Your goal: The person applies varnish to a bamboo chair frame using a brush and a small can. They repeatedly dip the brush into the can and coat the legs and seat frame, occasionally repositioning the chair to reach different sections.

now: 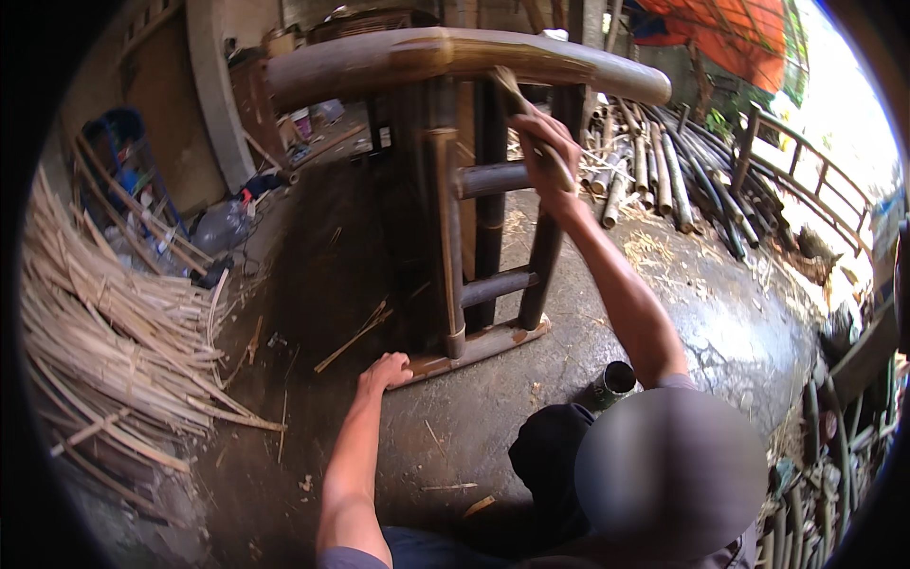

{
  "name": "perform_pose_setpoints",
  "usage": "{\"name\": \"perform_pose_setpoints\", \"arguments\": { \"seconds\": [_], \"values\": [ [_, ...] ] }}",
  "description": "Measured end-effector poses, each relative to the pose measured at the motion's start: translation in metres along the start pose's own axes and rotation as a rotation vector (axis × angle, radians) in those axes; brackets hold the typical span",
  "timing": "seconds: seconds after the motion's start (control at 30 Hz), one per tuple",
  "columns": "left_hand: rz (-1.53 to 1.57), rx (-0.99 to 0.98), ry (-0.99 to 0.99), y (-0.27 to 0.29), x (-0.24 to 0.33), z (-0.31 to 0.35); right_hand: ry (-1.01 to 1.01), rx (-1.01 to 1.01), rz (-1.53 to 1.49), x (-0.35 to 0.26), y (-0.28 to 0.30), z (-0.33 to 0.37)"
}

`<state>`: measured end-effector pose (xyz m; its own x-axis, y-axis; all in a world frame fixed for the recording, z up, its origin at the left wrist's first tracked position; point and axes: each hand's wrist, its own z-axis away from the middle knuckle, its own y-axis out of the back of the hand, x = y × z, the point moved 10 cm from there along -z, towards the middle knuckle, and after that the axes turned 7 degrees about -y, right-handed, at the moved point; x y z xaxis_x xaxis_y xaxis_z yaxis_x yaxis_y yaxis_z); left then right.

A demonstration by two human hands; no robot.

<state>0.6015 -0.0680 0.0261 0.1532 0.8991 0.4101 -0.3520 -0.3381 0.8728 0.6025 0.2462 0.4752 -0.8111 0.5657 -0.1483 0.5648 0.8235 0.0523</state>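
Observation:
A bamboo furniture frame stands upright before me, with a thick, glossy brown pole across its top. My right hand is closed round the handle of a paintbrush. The brush's bristles touch the lower side of that top pole. Down at the left, my left hand grips the end of the frame's bottom bamboo rail, its fingers curled over it. A dark can stands on the floor below my right forearm; its contents are too dark to make out.
Split bamboo strips are heaped on the left. Bamboo poles lie in a pile at the back right, near another bamboo frame. Shavings and loose sticks litter the concrete floor. An orange tarp hangs behind.

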Motion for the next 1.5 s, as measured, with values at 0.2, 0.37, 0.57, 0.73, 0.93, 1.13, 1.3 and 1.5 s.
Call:
{"name": "perform_pose_setpoints", "arguments": {
  "seconds": [0.2, 0.37, 0.57, 0.73, 0.93, 1.13, 1.3, 1.5],
  "values": [
    [-0.051, 0.011, -0.024, -0.004, 0.001, -0.004, 0.233, -0.383, 0.228, -0.004, -0.035, -0.026],
    [-0.039, 0.008, -0.077, -0.012, 0.004, -0.016, 0.043, -0.831, 0.211, 0.036, -0.064, 0.004],
    [-0.041, -0.009, -0.061, -0.003, 0.051, -0.019, -0.099, -0.892, 0.025, 0.034, -0.078, -0.041],
    [-0.061, -0.033, -0.045, -0.012, 0.04, -0.025, -0.031, -1.102, 0.224, 0.043, -0.115, -0.027],
    [-0.063, -0.013, -0.048, -0.003, 0.034, -0.016, -0.193, -0.938, 0.427, 0.055, -0.095, -0.027],
    [-0.031, 0.014, -0.026, 0.007, 0.023, -0.014, -0.317, -0.799, 0.756, 0.044, -0.071, -0.02],
    [-0.069, -0.035, 0.005, -0.007, -0.001, -0.016, -1.023, -0.558, -0.524, 0.055, -0.082, 0.042],
    [0.027, 0.074, -0.085, 0.001, 0.007, -0.028, -0.266, -0.603, 0.673, 0.067, -0.023, 0.049]
  ]
}}
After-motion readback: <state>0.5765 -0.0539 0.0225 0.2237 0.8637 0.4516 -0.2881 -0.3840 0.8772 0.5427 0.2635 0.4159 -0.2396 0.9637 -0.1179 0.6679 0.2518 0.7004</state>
